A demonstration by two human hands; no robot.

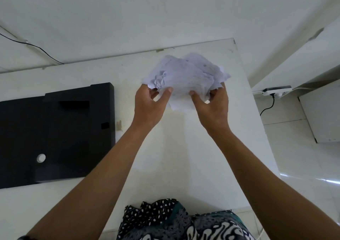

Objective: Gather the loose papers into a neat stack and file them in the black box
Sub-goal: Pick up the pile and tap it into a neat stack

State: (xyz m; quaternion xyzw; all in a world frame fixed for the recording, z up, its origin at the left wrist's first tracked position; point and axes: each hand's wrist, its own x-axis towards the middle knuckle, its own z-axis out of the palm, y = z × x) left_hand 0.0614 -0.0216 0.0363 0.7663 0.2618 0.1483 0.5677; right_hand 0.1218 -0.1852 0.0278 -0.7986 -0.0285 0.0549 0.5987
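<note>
Papers (185, 77) bunched between both hands' fingers (166, 92), above the table (174, 147).

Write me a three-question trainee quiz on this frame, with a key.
1. True or false: the crumpled white papers already lie inside the flat black box.
2. Which hand grips the papers? A left hand only, B right hand only, C both.
3. Fill in: the black box lies on the white table to the person's ____.

Key: 1 false, they are held above the table. 2 C. 3 left.
</note>
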